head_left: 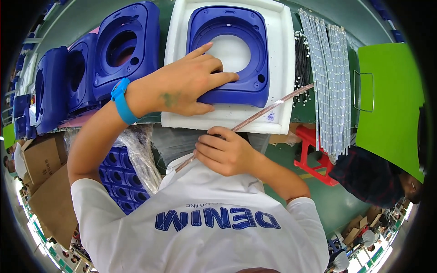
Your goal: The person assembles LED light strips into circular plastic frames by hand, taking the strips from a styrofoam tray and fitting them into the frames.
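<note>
Nearest us, our white shirt (205,232) fills the lower view. Just above it our right hand (225,152) has its fingers (214,144) closed around a thin translucent strip (255,117), which slants up to the right across the edge of a white foam tray (282,68). Our left hand (191,82), with a blue wristband (122,101), lies with fingers spread open, flat on the blue plastic housing (227,27) seated in that tray on the desk (82,18). More blue housings (123,50) stand to the left; pale strips (327,82) lie to the right.

L hand (189,84) flat, fingers (218,78) spread; R hand (225,152) fisted.
</note>
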The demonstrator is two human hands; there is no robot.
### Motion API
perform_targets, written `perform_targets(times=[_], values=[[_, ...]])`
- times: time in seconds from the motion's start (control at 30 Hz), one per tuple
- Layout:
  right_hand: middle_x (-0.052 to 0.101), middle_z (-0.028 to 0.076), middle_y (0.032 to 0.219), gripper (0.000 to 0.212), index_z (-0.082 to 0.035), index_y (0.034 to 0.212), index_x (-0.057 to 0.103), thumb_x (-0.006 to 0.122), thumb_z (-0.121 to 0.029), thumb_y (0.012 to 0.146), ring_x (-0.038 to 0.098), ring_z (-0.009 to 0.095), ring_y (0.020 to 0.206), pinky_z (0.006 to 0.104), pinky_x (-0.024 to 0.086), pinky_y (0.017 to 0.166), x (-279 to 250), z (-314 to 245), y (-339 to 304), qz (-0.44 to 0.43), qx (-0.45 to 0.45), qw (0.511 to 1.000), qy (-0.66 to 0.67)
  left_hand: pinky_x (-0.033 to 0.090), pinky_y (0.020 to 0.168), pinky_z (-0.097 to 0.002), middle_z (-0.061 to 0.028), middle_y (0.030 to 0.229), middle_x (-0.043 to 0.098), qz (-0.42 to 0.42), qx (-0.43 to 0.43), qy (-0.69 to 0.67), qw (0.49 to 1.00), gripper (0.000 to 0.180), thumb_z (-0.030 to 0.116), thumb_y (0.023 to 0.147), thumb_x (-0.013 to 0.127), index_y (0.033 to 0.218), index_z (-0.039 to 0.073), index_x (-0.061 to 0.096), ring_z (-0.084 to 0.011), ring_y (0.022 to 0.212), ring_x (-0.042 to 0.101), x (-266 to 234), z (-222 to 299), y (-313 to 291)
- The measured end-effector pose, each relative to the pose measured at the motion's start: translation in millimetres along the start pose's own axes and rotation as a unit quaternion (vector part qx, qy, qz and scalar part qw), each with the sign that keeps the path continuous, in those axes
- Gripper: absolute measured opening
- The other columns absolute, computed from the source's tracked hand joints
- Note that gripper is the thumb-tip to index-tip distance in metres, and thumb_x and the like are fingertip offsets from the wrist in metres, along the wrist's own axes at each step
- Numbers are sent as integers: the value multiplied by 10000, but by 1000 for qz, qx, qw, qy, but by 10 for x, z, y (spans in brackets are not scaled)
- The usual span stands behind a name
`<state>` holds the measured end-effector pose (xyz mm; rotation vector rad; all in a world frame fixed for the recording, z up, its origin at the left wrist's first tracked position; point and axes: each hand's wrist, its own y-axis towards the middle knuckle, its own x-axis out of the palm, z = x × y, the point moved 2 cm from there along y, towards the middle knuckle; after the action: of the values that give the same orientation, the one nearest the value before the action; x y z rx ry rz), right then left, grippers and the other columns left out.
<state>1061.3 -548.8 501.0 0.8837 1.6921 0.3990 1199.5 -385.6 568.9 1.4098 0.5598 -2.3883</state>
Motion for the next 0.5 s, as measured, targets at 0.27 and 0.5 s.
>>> perform_targets(times=[0.27,0.5], values=[[719,130,946,242,29,902,733,699,-139,732,670,252,928,365,547,746,-84,-214,274,-47,-55,997,31,483,1085,-495,-193,1183,656,223,76,-74,969,575,216,850,816,1343,-13,627,-390,1042,632,-15,237,-112],[608,47,718,168,-28,656,686,691,-195,672,559,217,756,345,421,632,201,-487,634,-179,-93,979,16,535,858,-447,-174,1118,694,204,12,-196,959,787,270,854,836,1500,-14,489,-342,1000,660,143,581,335]])
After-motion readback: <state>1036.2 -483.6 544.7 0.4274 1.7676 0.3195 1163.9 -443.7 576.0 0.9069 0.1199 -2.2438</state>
